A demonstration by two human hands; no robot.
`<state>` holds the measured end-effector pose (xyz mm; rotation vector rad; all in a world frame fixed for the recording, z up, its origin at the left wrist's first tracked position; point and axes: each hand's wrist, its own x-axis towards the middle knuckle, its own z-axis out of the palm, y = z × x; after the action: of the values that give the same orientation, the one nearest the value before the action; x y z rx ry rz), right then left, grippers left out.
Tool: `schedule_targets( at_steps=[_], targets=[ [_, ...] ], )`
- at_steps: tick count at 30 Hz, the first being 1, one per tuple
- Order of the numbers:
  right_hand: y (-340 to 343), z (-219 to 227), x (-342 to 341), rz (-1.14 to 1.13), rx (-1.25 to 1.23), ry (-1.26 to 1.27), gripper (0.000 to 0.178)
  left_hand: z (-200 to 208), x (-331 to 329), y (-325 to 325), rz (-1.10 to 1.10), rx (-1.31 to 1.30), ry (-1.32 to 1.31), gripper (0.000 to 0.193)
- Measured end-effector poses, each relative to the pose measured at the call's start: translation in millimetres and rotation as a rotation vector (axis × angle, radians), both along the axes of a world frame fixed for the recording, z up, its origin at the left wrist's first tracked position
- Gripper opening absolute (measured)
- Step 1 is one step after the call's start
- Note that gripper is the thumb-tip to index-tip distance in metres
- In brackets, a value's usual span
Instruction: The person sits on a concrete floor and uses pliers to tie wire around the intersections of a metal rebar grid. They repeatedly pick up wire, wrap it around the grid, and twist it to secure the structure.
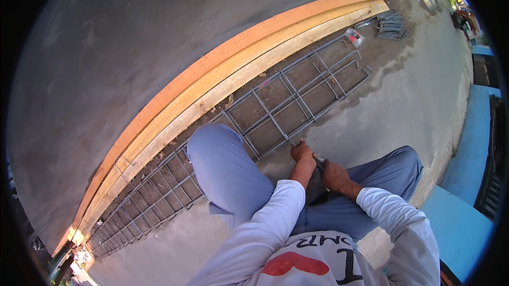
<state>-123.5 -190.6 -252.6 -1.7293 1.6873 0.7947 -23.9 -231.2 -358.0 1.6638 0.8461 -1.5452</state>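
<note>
A long rebar cage (271, 115) of grey bars and square stirrups lies slantwise on the ground in front of me. My left hand (303, 152) is closed at its near edge, beside a stirrup corner; what its fingers pinch is too small to make out. Just to the right, my right hand (337, 177) wraps round a dark tool handle (319, 164) that points toward the left hand. The tool's working end is hidden, so its kind does not show. My left knee covers part of the cage.
Long wooden planks (222, 66) lie along the wall (122, 31) beyond the cage. A pile of bent wire stirrups (392, 25) and a small plastic packet (354, 37) rest past the cage's far end. Blue panels (460, 227) stand at the right. Grey concrete floor (408, 100) surrounds me.
</note>
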Motion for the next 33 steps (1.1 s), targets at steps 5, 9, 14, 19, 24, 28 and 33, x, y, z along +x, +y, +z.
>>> schedule_targets(
  at_steps=[5, 9, 14, 19, 24, 28, 33],
  targets=[
    [-40.3, 6.7, -18.0, -1.123, 0.948, -0.479, 0.034, 21.3, 27.0, 7.9, -0.158, -0.149, 0.114, 0.025],
    [-64.9, 35.7, 4.3, -1.019, 0.926, -0.477, 0.032, -6.9, 24.5, 15.6, 0.292, -0.296, 0.418, 0.025],
    [-72.9, 32.8, -4.0, -0.487, 0.566, -0.369, 0.036, -8.4, 8.8, 2.1, 0.352, -0.143, 0.352, 0.018],
    [-65.4, 32.0, -3.4, -0.917, 0.765, -0.408, 0.043, 4.7, 17.0, 7.0, -0.05, -0.189, 0.115, 0.025],
    [-63.2, 37.8, -10.5, -1.182, 0.808, -0.456, 0.049, 23.4, 9.9, 14.7, 0.269, -0.281, 0.184, 0.036],
    [-64.9, 48.9, 7.0, -0.491, 0.546, -0.27, 0.055, 13.0, -0.9, 3.9, -0.083, -0.071, -0.038, 0.051],
    [-76.4, 34.3, 2.0, -0.868, 0.947, -0.434, 0.047, 0.6, 0.6, 25.5, -0.476, -0.25, -0.437, 0.063]
  ],
)
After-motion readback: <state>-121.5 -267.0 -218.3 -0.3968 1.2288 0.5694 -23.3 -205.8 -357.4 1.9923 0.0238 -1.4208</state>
